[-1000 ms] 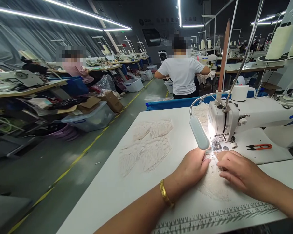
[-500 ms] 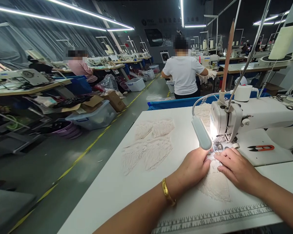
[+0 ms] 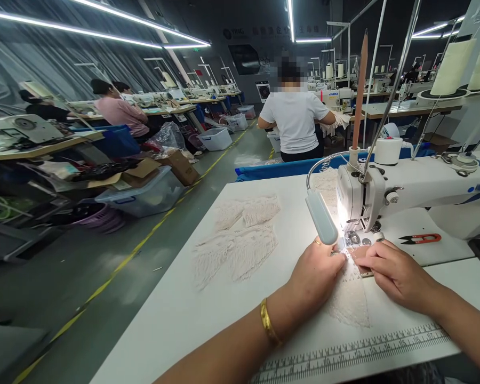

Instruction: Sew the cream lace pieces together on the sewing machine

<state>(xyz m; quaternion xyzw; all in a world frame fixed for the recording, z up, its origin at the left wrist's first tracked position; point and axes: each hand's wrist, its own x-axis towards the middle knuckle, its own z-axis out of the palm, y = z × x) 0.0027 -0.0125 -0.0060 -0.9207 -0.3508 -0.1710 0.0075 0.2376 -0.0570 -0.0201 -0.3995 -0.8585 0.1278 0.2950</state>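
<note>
Sewing workshop; sewing machines in rows, thread cones, seated workers

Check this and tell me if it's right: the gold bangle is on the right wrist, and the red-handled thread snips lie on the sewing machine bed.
Wrong wrist: the head view shows the gold bangle on the wrist of the left hand. The red-handled thread snips do lie on the sewing machine bed.

Bright tube lights hang above a grey floor striped with yellow tape, before dark walls.
</note>
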